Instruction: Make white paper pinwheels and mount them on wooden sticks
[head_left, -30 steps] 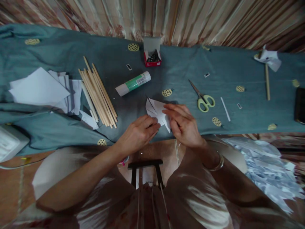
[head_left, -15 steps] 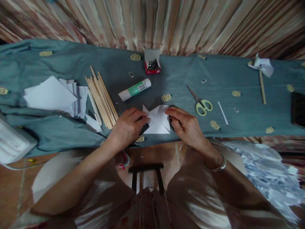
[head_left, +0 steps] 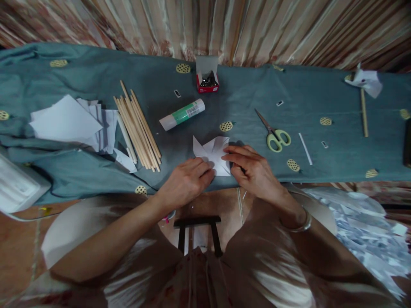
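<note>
A folded white paper shape with pointed flaps [head_left: 212, 152] lies near the front edge of a teal cloth [head_left: 224, 98]. My left hand [head_left: 188, 182] pinches its lower left part, fingers closed on the paper. My right hand [head_left: 252, 169] rests on its right side, fingertips pressed on a flap. A green-and-white glue stick [head_left: 182, 114] lies just behind the paper. Green-handled scissors [head_left: 273, 132] lie to the right of my right hand.
A bundle of wooden sticks [head_left: 138, 126] and a pile of white paper sheets [head_left: 70, 124] lie at left. A small red box of clips [head_left: 207, 79] stands at the back. Another stick with paper [head_left: 364, 100] lies far right. Paper scraps [head_left: 366, 231] cover the floor at right.
The paper shape was turned and shifted slightly on the cloth. My left hand moved from its left edge down to its lower left corner; my right hand stayed on the right flap.
</note>
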A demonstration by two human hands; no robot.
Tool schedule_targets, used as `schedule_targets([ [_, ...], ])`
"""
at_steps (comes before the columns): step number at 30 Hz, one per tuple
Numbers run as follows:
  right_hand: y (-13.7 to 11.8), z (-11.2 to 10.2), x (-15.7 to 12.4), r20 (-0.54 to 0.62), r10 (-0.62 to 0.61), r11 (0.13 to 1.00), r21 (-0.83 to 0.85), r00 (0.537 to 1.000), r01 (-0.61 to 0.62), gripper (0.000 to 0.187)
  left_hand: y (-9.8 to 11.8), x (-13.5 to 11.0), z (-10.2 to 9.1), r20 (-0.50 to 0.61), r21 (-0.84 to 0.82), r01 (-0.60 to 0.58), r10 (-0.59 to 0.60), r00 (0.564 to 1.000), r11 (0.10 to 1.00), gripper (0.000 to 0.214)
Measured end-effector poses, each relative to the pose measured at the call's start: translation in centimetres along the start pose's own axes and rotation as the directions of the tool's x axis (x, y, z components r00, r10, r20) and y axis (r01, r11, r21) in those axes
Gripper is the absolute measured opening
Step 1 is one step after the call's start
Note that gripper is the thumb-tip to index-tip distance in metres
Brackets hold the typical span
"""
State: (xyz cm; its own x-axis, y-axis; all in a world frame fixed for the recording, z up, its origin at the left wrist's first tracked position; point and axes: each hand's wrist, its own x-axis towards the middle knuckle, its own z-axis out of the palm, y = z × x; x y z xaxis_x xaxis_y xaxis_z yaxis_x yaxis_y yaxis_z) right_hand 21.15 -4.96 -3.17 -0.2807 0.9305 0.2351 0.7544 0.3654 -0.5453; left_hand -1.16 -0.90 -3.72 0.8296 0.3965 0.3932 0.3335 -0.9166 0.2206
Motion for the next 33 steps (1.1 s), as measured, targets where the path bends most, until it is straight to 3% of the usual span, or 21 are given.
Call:
schedule_targets([
  [4, 0.1, -0.5, -0.1, 0.079, 0.024, 0.991, 0.132, 0.997, -0.035, 0.044, 0.1, 0.0, -0.3, 0.008, -0.001, 0.028, -0.028, 1.0, 1.0, 0.015],
  [10, 0.4, -0.6, -0.5, 0.098, 0.047, 0.945, 0.319, 0.994, -0.077, 0.012, 0.7, -0.2, -0.6, 0.051, -0.051, 0.032, -0.029, 0.998, 0.998, 0.018],
  [14, 0.2, 0.0, -0.4, 0.078, 0.087, 0.925, 0.363, 0.993, -0.109, 0.009, 0.9, -0.4, -0.5, 0.094, -0.054, 0.022, -0.017, 0.995, 0.998, 0.019],
  [19, -0.3, 0.8, 0.0, 0.034, 0.103, 0.929, 0.353, 0.994, -0.108, 0.008, 0.9, -0.7, -0.4, 0.115, -0.065, 0.03, -0.023, 0.993, 0.997, 0.016],
  [24, -0.7, 1.1, 0.2, -0.028, 0.134, 0.957, 0.262, 0.991, -0.123, 0.009, 0.9, -0.9, -0.5, 0.063, -0.079, 0.048, -0.043, 0.997, 0.996, 0.023],
  [33, -1.2, 1.6, 0.4, -0.081, 0.107, 0.988, 0.119, 0.991, -0.097, 0.013, 0.9, -1.0, -0.3, 0.067, -0.163, 0.031, -0.02, 0.998, 0.986, 0.024],
])
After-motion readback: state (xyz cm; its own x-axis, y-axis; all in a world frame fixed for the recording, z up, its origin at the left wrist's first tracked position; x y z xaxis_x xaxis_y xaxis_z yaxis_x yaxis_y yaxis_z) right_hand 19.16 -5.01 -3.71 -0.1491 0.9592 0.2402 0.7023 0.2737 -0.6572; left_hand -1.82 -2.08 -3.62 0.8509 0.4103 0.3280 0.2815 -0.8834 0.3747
